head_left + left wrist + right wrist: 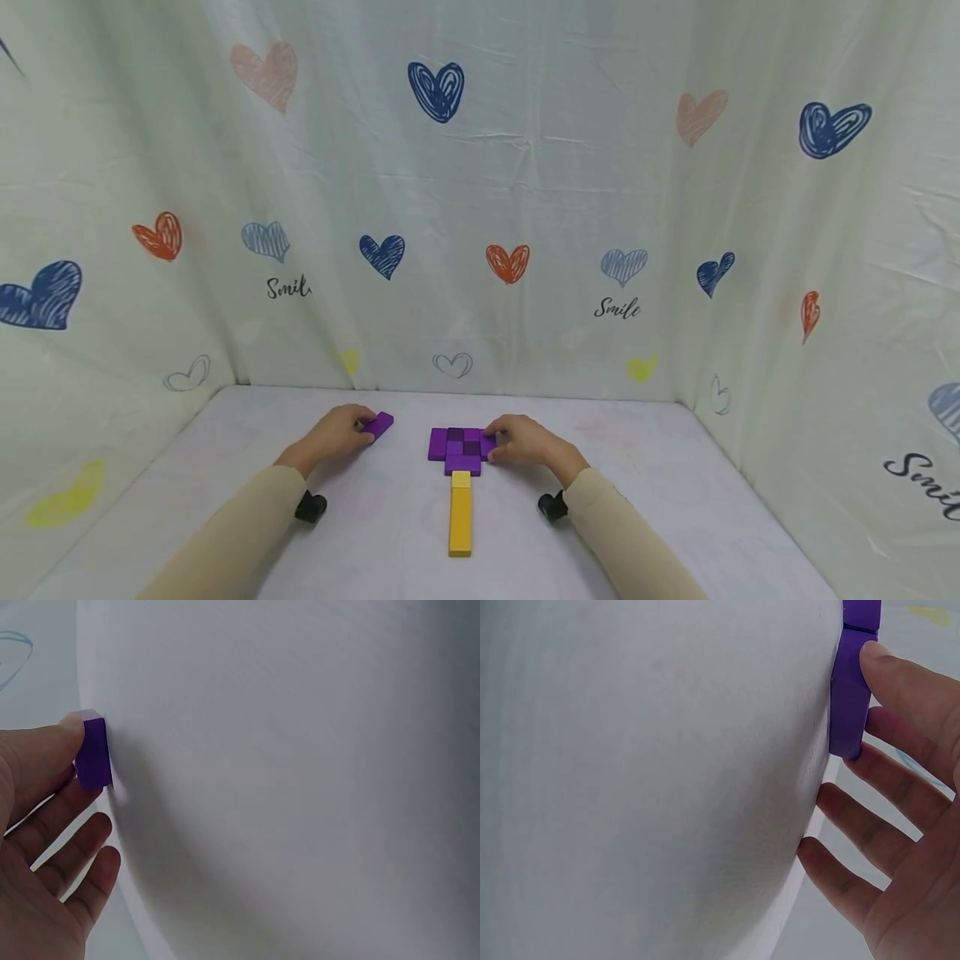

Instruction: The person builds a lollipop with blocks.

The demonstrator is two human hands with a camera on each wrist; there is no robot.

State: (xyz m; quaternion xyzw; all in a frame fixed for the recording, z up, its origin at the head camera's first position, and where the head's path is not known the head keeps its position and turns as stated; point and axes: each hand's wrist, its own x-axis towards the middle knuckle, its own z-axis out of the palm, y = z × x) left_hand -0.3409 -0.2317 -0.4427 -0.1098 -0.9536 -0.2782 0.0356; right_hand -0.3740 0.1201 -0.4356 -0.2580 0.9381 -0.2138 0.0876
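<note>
My left hand [336,432] pinches a purple rectangular block [382,425] between thumb and fingers, left of the pattern. In the left wrist view the end of this block [94,754] shows close to the white tabletop, with the other fingers spread below it. On the right side of a flat cluster of purple blocks [437,445], my right hand [527,440] holds the outer purple block [487,445] by thumb and fingers. The right wrist view has that block [849,697] lined up against another purple piece [862,613].
Below the cluster's lower purple block [462,466] stands a column of a small yellow block [461,480] and a long yellow block [461,525]. All lie on the white table [375,533]. A curtain [480,183] printed with hearts hangs behind and at both sides.
</note>
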